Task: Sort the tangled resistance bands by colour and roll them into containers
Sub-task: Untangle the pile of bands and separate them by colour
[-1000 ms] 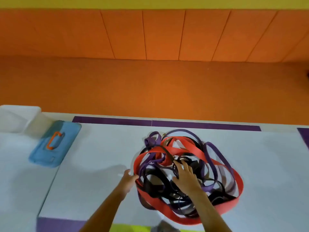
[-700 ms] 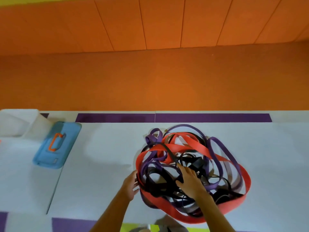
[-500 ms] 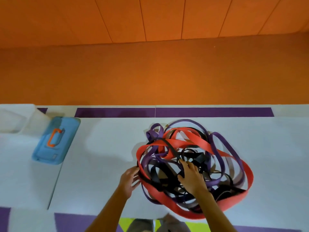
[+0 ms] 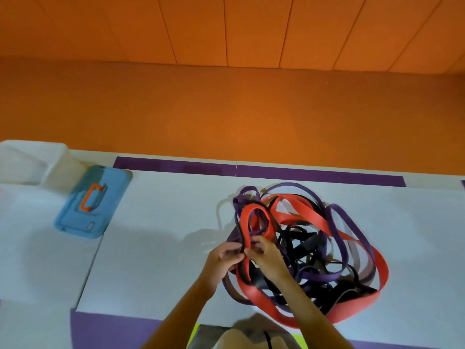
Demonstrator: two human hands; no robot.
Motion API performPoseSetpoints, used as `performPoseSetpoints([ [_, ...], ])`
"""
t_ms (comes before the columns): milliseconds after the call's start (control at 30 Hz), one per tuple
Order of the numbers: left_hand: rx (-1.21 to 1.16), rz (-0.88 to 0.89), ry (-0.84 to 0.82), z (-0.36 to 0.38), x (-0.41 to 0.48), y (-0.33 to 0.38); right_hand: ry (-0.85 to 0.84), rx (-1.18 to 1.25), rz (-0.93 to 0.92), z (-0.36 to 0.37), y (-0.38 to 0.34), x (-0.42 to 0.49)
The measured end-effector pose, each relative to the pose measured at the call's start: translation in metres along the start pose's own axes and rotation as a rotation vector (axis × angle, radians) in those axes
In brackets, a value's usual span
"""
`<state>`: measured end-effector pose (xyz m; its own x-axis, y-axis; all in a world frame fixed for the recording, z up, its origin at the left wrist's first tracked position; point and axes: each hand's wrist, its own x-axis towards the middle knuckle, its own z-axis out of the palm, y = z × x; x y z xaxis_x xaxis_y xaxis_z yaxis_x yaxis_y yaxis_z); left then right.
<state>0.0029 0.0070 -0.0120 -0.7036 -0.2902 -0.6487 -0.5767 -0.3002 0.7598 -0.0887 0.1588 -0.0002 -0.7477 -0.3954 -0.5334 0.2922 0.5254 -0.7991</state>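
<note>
The white mat (image 4: 163,248) in front of me carries everything. On it lies the tangle of bands (image 4: 314,248), red, purple and black loops piled over one another. Well to the left of the tangle a blue lid (image 4: 108,217) with an orange handle lies flat beside a seam in the mat. Farther left still stands a clear tub (image 4: 30,159), touching the lid. Behind the tangle a purple strip (image 4: 302,173) edges the mat.

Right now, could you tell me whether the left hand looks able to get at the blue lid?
Probably yes, once it lets go: the left hand grips the tangled bands, and nothing stands between it and the blue lid off to its left.
</note>
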Motion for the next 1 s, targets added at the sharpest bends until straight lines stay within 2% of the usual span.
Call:
performPoseSetpoints([
  [133,0.037,-0.042,-0.023,-0.006,0.011,0.009,0.126,-0.079,0.028,-0.010,0.012,-0.004],
  [267,0.315,0.027,0.212,-0.004,0.026,0.014,0.337,-0.100,0.051,-0.030,0.024,-0.018],
  [300,0.401,0.018,0.212,-0.005,0.029,0.013,0.383,-0.115,0.053,-0.034,0.028,-0.022],
  [400,0.585,-0.065,0.047,-0.005,0.033,0.007,0.474,-0.136,0.079,-0.045,0.042,-0.034],
  [467,0.586,-0.131,0.022,-0.003,0.034,0.003,0.485,-0.164,0.096,-0.048,0.050,-0.041],
  [600,0.593,-0.099,0.100,-0.005,0.037,0.000,0.404,-0.289,0.081,-0.039,0.059,-0.050],
  [867,0.248,-0.102,0.215,-0.026,0.018,0.004,0.290,-0.396,0.012,-0.004,0.045,-0.036],
  [933,0.171,-0.083,0.209,-0.032,0.009,0.002,0.179,-0.289,-0.005,0.005,0.041,-0.031],
  [1000,0.159,-0.041,0.151,-0.034,0.001,0.002,-0.021,-0.133,-0.020,0.020,0.031,-0.029],
])
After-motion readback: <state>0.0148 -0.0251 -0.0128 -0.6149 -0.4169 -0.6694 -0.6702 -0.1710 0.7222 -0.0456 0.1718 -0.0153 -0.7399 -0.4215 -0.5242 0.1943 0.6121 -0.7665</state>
